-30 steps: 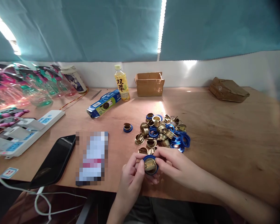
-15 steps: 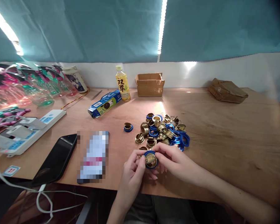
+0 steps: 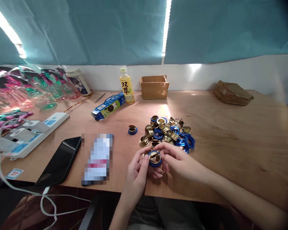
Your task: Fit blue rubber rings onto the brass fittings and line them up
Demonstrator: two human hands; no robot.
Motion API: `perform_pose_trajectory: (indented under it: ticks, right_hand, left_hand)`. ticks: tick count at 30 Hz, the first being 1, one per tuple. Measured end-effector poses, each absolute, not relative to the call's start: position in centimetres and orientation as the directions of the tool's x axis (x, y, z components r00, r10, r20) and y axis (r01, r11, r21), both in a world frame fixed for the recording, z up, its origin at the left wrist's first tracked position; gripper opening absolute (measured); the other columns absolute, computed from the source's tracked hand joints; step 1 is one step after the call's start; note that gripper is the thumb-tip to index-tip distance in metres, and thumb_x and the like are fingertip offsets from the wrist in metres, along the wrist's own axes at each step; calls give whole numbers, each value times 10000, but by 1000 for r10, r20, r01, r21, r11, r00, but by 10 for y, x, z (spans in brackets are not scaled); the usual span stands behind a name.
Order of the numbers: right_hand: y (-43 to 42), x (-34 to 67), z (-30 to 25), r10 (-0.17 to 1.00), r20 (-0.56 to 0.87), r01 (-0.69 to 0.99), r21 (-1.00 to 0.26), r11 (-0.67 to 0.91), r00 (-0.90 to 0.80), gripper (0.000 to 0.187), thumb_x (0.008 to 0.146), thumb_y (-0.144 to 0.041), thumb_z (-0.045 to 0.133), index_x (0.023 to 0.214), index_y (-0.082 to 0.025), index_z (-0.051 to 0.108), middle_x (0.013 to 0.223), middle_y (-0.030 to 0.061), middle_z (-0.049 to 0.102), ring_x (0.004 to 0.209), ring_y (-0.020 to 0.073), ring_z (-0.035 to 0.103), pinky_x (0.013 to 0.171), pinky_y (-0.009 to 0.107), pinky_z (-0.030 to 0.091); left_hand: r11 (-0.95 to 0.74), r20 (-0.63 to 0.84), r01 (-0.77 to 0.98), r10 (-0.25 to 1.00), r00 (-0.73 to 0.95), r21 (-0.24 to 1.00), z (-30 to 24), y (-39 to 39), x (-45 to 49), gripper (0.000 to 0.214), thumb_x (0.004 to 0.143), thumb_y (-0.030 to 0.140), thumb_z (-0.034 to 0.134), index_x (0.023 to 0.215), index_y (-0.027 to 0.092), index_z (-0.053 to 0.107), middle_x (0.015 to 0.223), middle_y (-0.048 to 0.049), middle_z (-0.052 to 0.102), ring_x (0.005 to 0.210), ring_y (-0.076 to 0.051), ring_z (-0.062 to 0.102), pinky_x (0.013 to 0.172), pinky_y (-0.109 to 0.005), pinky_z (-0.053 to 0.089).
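Note:
Near the table's front edge, a round brass-coloured fitting with a blue ring (image 3: 155, 158) is held between my two hands, with a raised metal flap on top. My left hand (image 3: 138, 169) grips its left side, the thumb on the rim. Curled around the right side, my right hand (image 3: 176, 161) has its fingers closed at the ring; part of them is hidden. Just beyond my hands lies a pile of similar brass fittings (image 3: 168, 131) with loose blue rings (image 3: 189, 141). One more blue-ringed fitting (image 3: 132, 129) sits apart to the left.
Left of my hands lie a pixelated flat object (image 3: 98, 159), a black phone (image 3: 60, 161) and a power strip (image 3: 55, 120) with cables. Spray bottles (image 3: 43, 95), a blue carton (image 3: 109, 106), a drink bottle (image 3: 126, 88), a cardboard box (image 3: 154, 88) and a brown packet (image 3: 232, 92) stand farther back.
The fitting has tilted in my hands, so its flap now shows raised instead of flat. My right hand's fingers have shifted from the upper rim to the right side.

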State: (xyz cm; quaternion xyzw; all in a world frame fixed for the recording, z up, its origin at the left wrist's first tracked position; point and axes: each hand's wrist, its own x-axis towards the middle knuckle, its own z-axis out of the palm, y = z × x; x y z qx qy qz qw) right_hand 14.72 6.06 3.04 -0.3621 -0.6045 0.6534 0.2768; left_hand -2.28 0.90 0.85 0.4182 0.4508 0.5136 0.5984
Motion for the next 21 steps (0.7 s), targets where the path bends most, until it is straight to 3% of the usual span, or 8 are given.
perform_pose_trajectory:
  ticks: [5, 21]
  right_hand:
    - [64, 144, 30, 814, -200, 35, -976, -216, -546, 199, 894, -263, 532, 1069, -170, 519, 647, -45, 577, 545, 107, 547, 573, 268, 463]
    - [63, 145, 33, 796, -104, -91, -977, -195, -597, 330, 824, -183, 614, 1115, -201, 459, 733, -58, 558, 587, 90, 535, 572, 241, 437]
  left_hand:
    - [104, -68, -323, 990, 121, 941, 8, 7, -23, 523, 938, 386, 580, 1375, 116, 482, 871, -99, 770, 777, -215, 742, 693, -304, 580]
    - [87, -32, -381, 988, 148, 921, 6, 9, -24, 478, 899, 352, 661, 1290, 115, 519, 799, -90, 770, 639, -173, 727, 603, -249, 567]
